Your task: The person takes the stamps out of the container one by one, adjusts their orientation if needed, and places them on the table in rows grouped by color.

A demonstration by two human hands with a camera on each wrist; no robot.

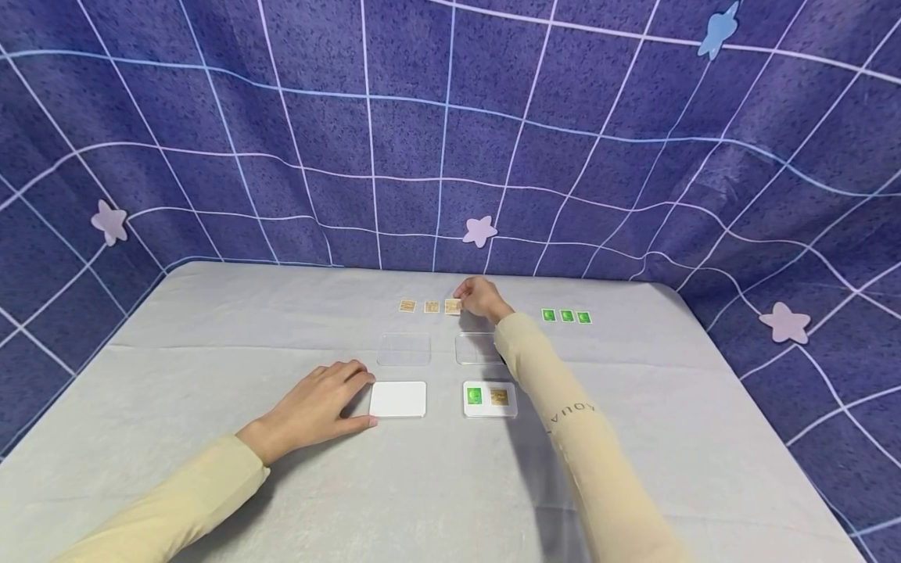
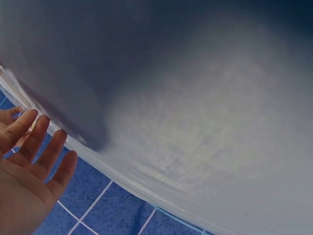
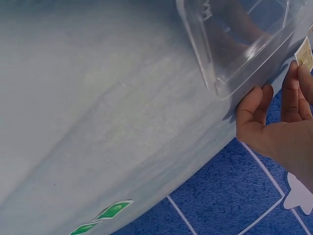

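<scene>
At the back of the table my right hand (image 1: 480, 297) pinches a tan stamp (image 1: 453, 306) between thumb and fingertips. In the right wrist view that stamp (image 3: 305, 55) is held by its edge. Two more tan stamps, one nearest (image 1: 432, 307) and one farther left (image 1: 407, 306), lie beside it. My left hand (image 1: 320, 403) lies with fingers extended at the left edge of a white rectangular case (image 1: 398, 399); thumb and fingertips reach its corners. Right of that, a second white case (image 1: 486, 412) bears a green stamp (image 1: 475, 396) and a tan stamp (image 1: 499, 397).
Behind the cases lie two clear plastic lids, a left one (image 1: 404, 349) and a right one (image 1: 475, 349) partly covered by my right arm. Three green stamps (image 1: 566, 316) lie at the back right. A blue gridded curtain (image 1: 408, 141) hangs behind the grey-clothed table (image 1: 211, 352).
</scene>
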